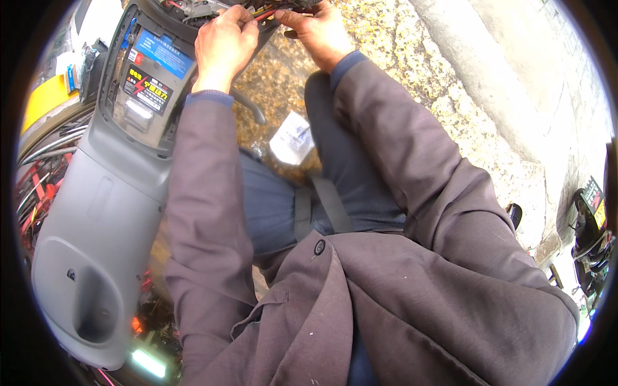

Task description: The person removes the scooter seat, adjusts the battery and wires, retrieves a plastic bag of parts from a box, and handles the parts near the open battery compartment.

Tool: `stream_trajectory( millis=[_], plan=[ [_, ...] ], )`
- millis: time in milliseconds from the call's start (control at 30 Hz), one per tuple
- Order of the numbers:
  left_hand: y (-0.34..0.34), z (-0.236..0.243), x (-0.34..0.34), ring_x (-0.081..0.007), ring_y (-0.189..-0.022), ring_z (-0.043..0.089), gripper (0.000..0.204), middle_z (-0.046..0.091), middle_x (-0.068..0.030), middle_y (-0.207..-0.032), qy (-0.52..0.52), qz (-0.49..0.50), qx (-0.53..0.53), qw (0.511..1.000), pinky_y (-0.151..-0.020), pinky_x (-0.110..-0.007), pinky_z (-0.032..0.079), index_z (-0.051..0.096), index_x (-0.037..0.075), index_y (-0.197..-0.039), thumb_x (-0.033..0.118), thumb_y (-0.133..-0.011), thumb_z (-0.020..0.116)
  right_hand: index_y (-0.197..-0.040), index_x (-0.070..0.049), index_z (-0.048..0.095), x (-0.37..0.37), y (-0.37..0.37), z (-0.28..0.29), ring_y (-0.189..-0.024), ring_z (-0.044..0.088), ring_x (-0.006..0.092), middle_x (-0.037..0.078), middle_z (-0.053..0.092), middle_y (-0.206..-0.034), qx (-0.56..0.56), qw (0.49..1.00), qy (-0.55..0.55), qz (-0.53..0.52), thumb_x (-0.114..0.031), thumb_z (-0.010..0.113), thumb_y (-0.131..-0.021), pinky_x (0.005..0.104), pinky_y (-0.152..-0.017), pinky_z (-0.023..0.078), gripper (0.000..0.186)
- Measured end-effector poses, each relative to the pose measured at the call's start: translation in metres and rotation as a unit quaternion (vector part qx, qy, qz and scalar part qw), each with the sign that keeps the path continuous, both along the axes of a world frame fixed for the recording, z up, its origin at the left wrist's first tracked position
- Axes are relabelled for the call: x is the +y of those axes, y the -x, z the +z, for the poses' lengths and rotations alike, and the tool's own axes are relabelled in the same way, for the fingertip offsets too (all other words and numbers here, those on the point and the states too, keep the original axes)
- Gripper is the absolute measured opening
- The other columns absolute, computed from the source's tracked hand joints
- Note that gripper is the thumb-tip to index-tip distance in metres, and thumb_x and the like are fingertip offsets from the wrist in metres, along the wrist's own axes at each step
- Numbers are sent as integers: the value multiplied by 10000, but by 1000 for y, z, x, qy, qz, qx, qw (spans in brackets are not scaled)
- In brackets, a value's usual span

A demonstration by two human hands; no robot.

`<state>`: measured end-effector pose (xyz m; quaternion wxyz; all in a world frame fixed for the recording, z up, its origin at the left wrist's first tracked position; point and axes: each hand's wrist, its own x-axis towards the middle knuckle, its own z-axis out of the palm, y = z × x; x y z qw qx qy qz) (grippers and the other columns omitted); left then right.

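At the top edge, my left hand (225, 48) is closed, its fingertips pinching a thin red wire (264, 15) among other wires. My right hand (322, 35) is beside it, thumb and fingers closed on the other end of the same short red stretch. Both hands are over the edge of a grey scooter body (96, 193), where the fingertips are partly cut off by the frame. In the body's open compartment lies a grey battery (143, 96) with a blue label and a black label. A dark lever-like stand (250, 107) sticks out beneath my left wrist.
A crumpled white paper or bag (292, 138) lies on the speckled stone ground (412, 71) between my legs. Left of the scooter are a yellow panel (48, 103) and tangled red and metal parts (42, 193). A pale kerb (476, 64) runs along the right; dark objects (592, 225) stand beyond.
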<state>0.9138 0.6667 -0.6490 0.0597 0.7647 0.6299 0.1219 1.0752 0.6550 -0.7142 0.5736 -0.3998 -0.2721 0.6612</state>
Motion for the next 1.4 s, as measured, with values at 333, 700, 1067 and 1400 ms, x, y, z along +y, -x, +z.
stream_trajectory(
  millis=[333,700,1067,1400],
  plan=[
    [-2,1,-4,-347,-921,663,210,691,-118,-960,4,-13,47,999,-822,-434,517,705,121,-953,273,-814,662,-1075,-26,652,3,22,-2,-864,678,175,83,719,-952,-111,990,-44,-71,-89,740,-803,301,-788,530,293],
    [-10,13,1,-315,-940,688,258,729,-108,-963,71,23,55,996,-843,-409,533,721,115,-994,269,-801,645,-1050,-79,611,8,43,-7,-894,706,257,123,721,-928,-183,972,-3,-144,-118,763,-683,357,-827,543,399],
    [-13,17,0,-312,-904,696,260,735,-104,-908,75,24,44,996,-823,-401,538,750,127,-969,259,-778,634,-970,-45,651,16,55,-19,-833,695,188,111,729,-904,-106,983,71,-130,-32,735,-665,332,-783,546,317],
    [-10,15,-1,-344,-909,679,251,720,-144,-895,57,11,34,998,-827,-424,526,742,122,-952,265,-779,631,-1033,-12,612,2,40,-7,-784,646,171,69,691,-904,45,990,2,-132,89,651,-720,336,-706,530,331]
  ],
)
